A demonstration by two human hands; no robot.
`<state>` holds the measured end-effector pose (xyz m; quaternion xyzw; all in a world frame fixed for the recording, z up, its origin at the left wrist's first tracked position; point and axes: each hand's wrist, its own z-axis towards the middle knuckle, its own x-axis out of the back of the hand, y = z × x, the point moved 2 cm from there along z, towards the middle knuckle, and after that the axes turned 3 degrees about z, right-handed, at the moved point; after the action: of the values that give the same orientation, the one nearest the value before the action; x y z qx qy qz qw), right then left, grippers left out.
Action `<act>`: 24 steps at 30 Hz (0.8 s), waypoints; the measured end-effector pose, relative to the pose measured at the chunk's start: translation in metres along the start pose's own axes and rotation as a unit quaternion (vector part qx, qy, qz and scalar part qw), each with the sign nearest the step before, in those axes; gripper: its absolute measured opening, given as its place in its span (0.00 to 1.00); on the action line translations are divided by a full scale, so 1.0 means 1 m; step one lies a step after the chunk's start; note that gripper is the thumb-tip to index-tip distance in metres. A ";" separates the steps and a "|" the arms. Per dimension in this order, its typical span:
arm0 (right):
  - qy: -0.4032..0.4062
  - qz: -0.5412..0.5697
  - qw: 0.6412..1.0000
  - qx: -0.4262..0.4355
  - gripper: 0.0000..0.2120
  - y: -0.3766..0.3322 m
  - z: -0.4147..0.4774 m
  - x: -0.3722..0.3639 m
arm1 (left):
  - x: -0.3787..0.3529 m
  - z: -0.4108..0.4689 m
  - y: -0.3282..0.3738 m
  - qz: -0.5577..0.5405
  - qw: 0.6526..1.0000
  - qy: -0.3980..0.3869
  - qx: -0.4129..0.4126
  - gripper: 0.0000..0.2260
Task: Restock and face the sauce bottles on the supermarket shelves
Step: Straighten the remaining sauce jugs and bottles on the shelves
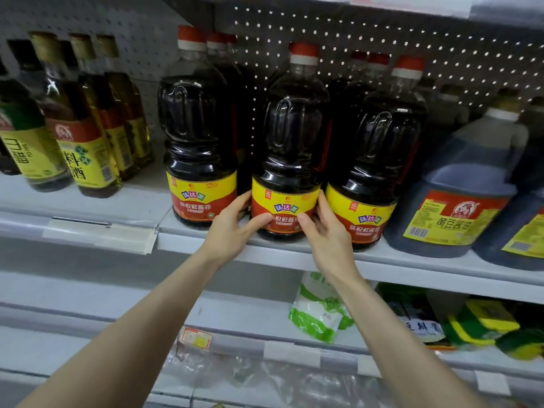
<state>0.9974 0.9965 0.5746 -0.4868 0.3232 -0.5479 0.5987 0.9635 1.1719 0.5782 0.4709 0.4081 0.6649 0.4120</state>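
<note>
Soft, even light is falling from above and in front, keeping the shelves moderately bright with a cool grey cast. Small white glints are sitting on the shoulders of the middle soy sauce bottle and its neighbours, while the rows behind them are sinking into near-black shadow. The holes of the pegboard are glowing as bright dots at upper right. My left hand and right hand are showing sharp and evenly lit, throwing only faint shadow. The wide lens is bending the edges: the yellow-labelled bottles at far left are leaning outward, and the shelf edge is curving. Below, the green-and-white bag and the clear packets are looking soft and smeared.
</note>
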 end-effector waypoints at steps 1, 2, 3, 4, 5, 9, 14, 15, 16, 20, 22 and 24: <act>0.005 0.002 1.000 0.000 0.29 -0.001 0.000 -0.001 | 0.000 0.001 -0.001 -0.003 1.000 -0.003 -0.005 0.30; 0.008 0.004 1.000 0.000 0.29 -0.001 0.000 -0.002 | 0.000 0.002 -0.002 -0.007 1.000 -0.006 -0.008 0.29; 0.010 0.007 1.000 0.000 0.29 -0.001 0.000 -0.004 | 0.000 0.003 -0.003 -0.010 1.000 -0.008 -0.010 0.27; 0.012 0.009 1.000 0.000 0.29 -0.002 0.001 -0.005 | 0.001 0.004 -0.003 -0.014 1.000 -0.008 -0.010 0.26; 0.014 0.010 1.000 -0.001 0.30 -0.003 0.001 -0.006 | 0.001 0.004 -0.004 -0.018 1.000 -0.009 -0.012 0.25; 0.026 0.011 1.000 0.001 0.30 -0.003 0.002 -0.008 | 0.001 0.007 -0.005 -0.030 0.999 -0.009 -0.020 0.24; 0.032 0.002 0.999 0.006 0.29 -0.001 0.002 -0.011 | 0.000 0.009 -0.008 -0.030 0.999 -0.012 -0.024 0.24; 0.032 -0.001 0.999 0.006 0.29 -0.001 0.002 -0.011 | 0.000 0.009 -0.008 -0.030 0.999 -0.013 -0.024 0.24; 0.034 -0.002 0.999 0.005 0.29 -0.001 0.002 -0.011 | 0.000 0.009 -0.008 -0.031 0.999 -0.015 -0.022 0.24; 0.039 -0.006 0.999 0.006 0.29 -0.002 0.002 -0.011 | 0.000 0.008 -0.006 -0.038 0.999 -0.020 -0.015 0.26; 0.039 -0.001 0.999 0.002 0.29 -0.003 0.002 -0.010 | 0.000 0.007 -0.006 -0.039 0.999 -0.021 -0.014 0.26; 0.040 0.001 0.999 0.000 0.29 -0.004 0.002 -0.009 | 0.000 0.007 -0.006 -0.040 0.999 -0.020 -0.011 0.26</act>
<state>0.9958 1.0061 0.5773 -0.4642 0.3477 -0.5661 0.5858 0.9712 1.1747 0.5745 0.4629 0.4108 0.6429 0.4512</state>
